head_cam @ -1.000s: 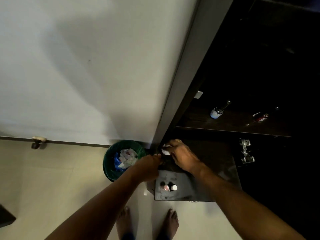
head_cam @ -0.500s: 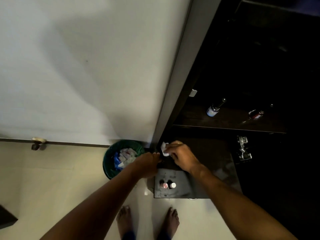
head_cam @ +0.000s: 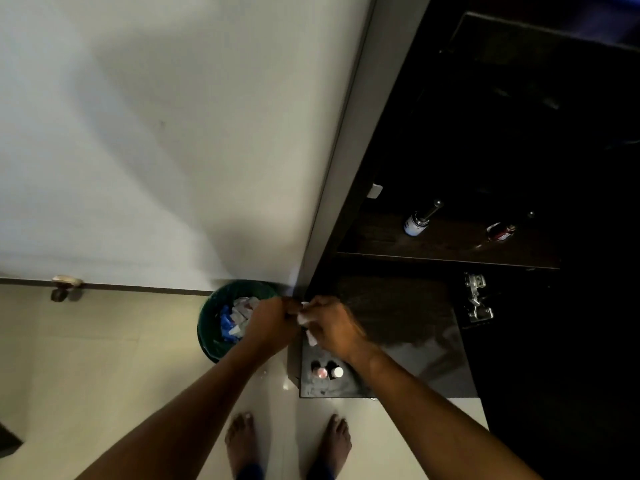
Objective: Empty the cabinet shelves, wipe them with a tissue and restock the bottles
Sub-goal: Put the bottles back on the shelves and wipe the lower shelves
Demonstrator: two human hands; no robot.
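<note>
Both hands meet at the left front corner of the dark cabinet's lower shelf (head_cam: 398,306). My right hand (head_cam: 332,327) pinches a small white tissue (head_cam: 306,323), which hangs down between the hands. My left hand (head_cam: 270,323) is curled and touches the same tissue; whether it grips it is hard to tell. Two small bottles (head_cam: 327,372), one pink-capped and one white-capped, stand on the glossy dark surface just below the hands. On the upper shelf (head_cam: 450,244) sit a white-labelled bottle (head_cam: 415,223) and a small red-labelled bottle (head_cam: 502,232).
A green waste bin (head_cam: 211,327) with white and blue scraps stands on the tiled floor left of the cabinet, against the white wall. A metal door hinge (head_cam: 478,303) sits on the cabinet's right side. My bare feet (head_cam: 287,441) are below.
My right hand has drawn the tissue leftward from the shelf corner to meet my left hand. The view has shifted slightly; the bottles have not moved.
</note>
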